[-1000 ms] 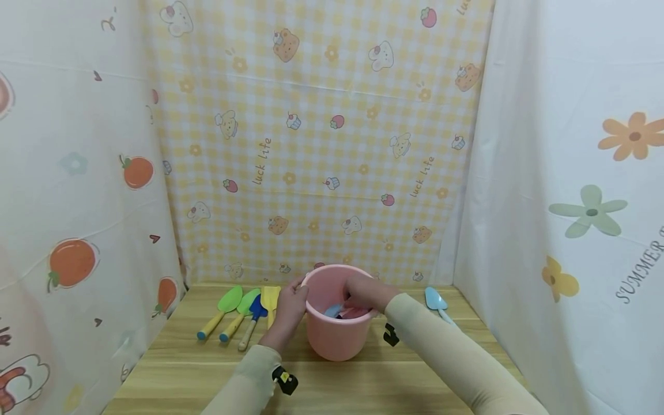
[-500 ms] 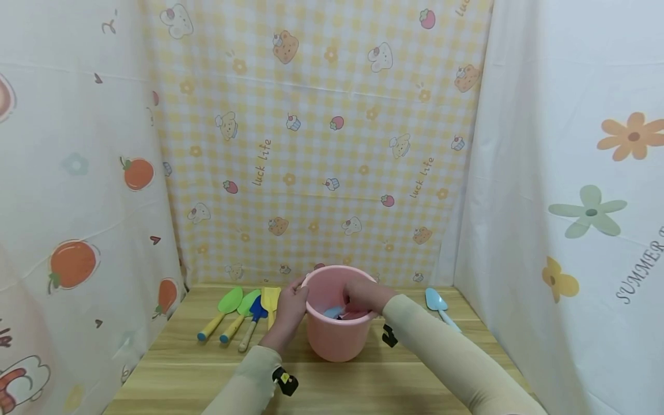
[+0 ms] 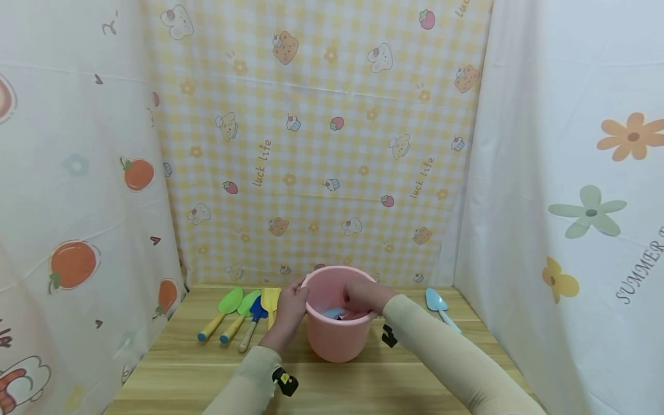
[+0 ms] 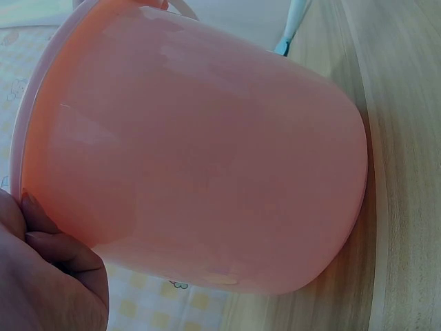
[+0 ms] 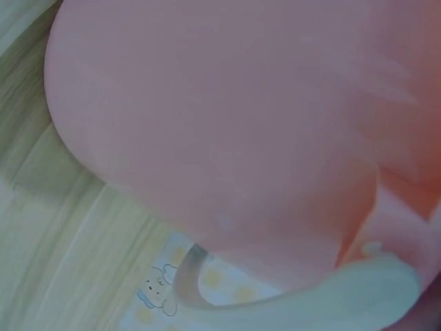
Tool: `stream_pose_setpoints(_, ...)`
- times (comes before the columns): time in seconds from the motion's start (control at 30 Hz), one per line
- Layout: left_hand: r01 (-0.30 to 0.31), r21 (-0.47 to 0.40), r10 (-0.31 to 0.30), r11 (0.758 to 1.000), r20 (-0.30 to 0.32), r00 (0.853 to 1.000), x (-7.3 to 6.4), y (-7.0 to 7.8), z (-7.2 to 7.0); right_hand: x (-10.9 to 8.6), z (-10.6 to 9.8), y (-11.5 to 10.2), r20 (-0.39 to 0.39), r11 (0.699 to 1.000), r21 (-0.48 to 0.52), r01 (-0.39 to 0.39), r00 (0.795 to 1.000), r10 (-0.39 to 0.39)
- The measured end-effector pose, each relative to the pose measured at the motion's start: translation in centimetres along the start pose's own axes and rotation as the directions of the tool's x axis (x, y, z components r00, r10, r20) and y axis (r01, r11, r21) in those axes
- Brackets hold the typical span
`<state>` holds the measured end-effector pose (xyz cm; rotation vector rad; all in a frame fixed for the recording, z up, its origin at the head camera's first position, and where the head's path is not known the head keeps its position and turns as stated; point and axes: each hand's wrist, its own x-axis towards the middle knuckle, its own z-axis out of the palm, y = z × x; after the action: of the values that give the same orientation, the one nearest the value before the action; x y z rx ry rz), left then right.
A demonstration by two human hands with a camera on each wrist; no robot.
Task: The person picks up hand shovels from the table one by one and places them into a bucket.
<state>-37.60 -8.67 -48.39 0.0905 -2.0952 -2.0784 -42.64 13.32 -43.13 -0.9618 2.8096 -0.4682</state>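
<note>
The pink bucket (image 3: pixel 339 341) stands in the middle of the worktop (image 3: pixel 332 391), looking upright, with a light-blue thing (image 3: pixel 333 312) showing low inside it and something darker beside that, too small to name. The left hand (image 3: pixel 291 305) pinches the bucket's rim between thumb and fingers on the near left; that looks like the only steadying hold, so if it slackened while the other arm leaned on the opposite edge, the bucket could tip or slide. The right hand (image 3: pixel 365 293) reaches over the right side down into the bucket; its fingers are hidden, so I cannot tell whether they grasp anything. With the contents lying deep, it might catch two pieces at once or lose one against the wall. The pale handle (image 5: pixel 310 307) hangs beside the outside of the wall in the right wrist view, and a sleeve drawn out carelessly could snag on it. Farther out, the yellow shovel (image 3: pixel 270 298) lies just beside the left hand, close to the blue shovel (image 3: pixel 257 308), so a sideways swing of that forearm could knock the two askew.
</note>
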Motion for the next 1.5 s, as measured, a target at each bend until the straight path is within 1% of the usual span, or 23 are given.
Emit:
stream_pose_setpoints(0.07, 0.003, -0.001, -0.003, 1.0, 0.0, 1.0, 0.0, 0.0, 0.0, -0.1, -0.2, 0.0, 0.0, 0.998, 0.058, -0.019, 1.0, 0.019)
stream_pose_setpoints(0.13, 0.007, -0.002, -0.007, 1.0, 0.0, 1.0, 0.0, 0.1, 0.1, -0.2, -0.4, 0.0, -0.015, 0.996, 0.085, -0.03, 0.999, 0.031)
stream_pose_setpoints(0.23, 0.01, -0.001, -0.01, 1.0, 0.0, 1.0, 0.0, 0.1, 0.1, -0.5, -1.0, -0.1, -0.076, 0.999, 0.045, -0.003, 0.997, 0.007)
stream_pose_setpoints(0.3, 0.008, -0.001, -0.008, 1.0, 0.0, 1.0, -0.1, 0.2, 0.1, -0.7, -1.5, 0.0, -0.142, 1.0, 0.01, 0.007, 0.99, -0.005)
stream_pose_setpoints(0.37, 0.006, 0.002, -0.006, 1.0, -0.002, 1.0, -0.2, 0.2, 0.1, -1.1, -2.0, 0.1, -0.211, 1.0, 0.004, -0.002, 0.978, 0.003)
stream_pose_setpoints(0.4, 0.005, 0.002, -0.005, 1.0, -0.003, 1.0, -0.2, 0.2, 0.1, -1.4, -2.2, 0.2, -0.246, 1.0, 0.019, -0.01, 0.969, 0.014)
stream_pose_setpoints(0.5, 0.002, 0.001, -0.002, 1.0, -0.002, 1.0, -0.2, 0.1, 0.0, -2.3, -2.7, 1.1, -0.339, 0.995, 0.087, -0.042, 0.938, 0.069)
stream_pose_setpoints(0.6, 0.005, 0.0, -0.005, 1.0, 0.001, 1.0, -0.3, 0.1, 0.0, -3.5, -3.1, 2.2, -0.395, 0.985, 0.158, -0.068, 0.91, 0.126)
stream_pose_setpoints(0.73, 0.016, -0.001, -0.016, 1.0, 0.003, 1.0, -0.2, 0.1, 0.1, -5.0, -3.4, 4.0, -0.427, 0.967, 0.235, -0.094, 0.884, 0.19)
stream_pose_setpoints(0.87, 0.022, -0.005, -0.022, 1.0, 0.007, 1.0, -0.2, 0.2, 0.1, -6.7, -3.1, 6.1, -0.46, 0.952, 0.281, -0.117, 0.854, 0.241)
stream_pose_setpoints(1.0, 0.025, -0.005, -0.025, 1.0, 0.009, 1.0, -0.2, 0.3, 0.1, -8.4, -2.6, 8.2, -0.485, 0.933, 0.313, -0.174, 0.816, 0.315)
stream_pose_setpoints(1.03, 0.025, -0.004, -0.025, 1.0, 0.009, 1.0, -0.2, 0.3, 0.1, -8.8, -2.4, 8.9, -0.492, 0.929, 0.314, -0.197, 0.803, 0.336)
stream_pose_setpoints(1.13, 0.024, -0.001, -0.024, 1.0, 0.01, 1.0, -0.2, 0.3, 0.1, -10.0, -1.8, 11.1, -0.518, 0.918, 0.306, -0.252, 0.765, 0.382)
stream_pose_setpoints(1.27, 0.027, -0.003, -0.027, 1.0, 0.012, 1.0, -0.2, 0.1, 0.1, -11.7, -0.5, 14.4, -0.513, 0.891, 0.3, -0.34, 0.73, 0.452)
stream_pose_setpoints(1.4, 0.033, -0.004, -0.033, 0.999, 0.009, 0.999, -0.1, 0.1, 0.1, -13.3, 0.7, 17.3, -0.489, 0.869, 0.271, -0.414, 0.718, 0.495)
stream_pose_setpoints(1.5, 0.03, -0.003, -0.03, 1.0, 0.006, 1.0, -0.1, 0.2, 0.2, -14.3, 1.3, 18.9, -0.468, 0.855, 0.238, -0.461, 0.716, 0.517)
